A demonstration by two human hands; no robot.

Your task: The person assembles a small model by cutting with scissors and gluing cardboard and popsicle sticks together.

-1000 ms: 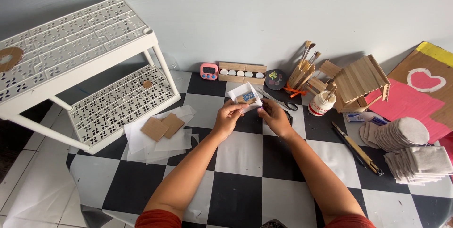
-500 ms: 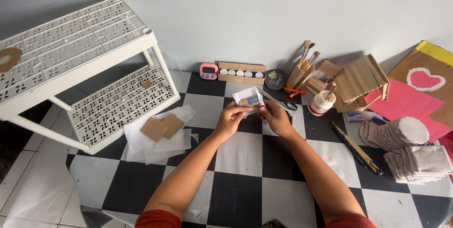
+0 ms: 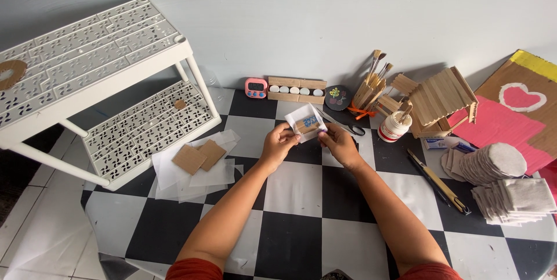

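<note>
Both of my hands meet over the checkered floor mat [image 3: 301, 228], holding one small item between them. It is a small cardboard piece with blue marks wrapped in white translucent paper [image 3: 307, 121]. My left hand [image 3: 278, 144] pinches its lower left edge. My right hand [image 3: 339, 142] pinches its lower right edge. The wrapped piece is lifted and tilted toward me.
A white perforated shelf rack [image 3: 110, 83] stands at the left. Cardboard squares on paper sheets [image 3: 197, 158] lie beside it. Along the wall sit a pink timer [image 3: 255, 87], a brush holder [image 3: 371, 86], scissors [image 3: 345, 126], a glue jar [image 3: 394, 126] and a stick house [image 3: 444, 100]. Stacked pads [image 3: 510, 190] lie at the right.
My hands have raised the wrapped cardboard piece a little and moved it slightly toward the wall. The paper is folded closer around it.
</note>
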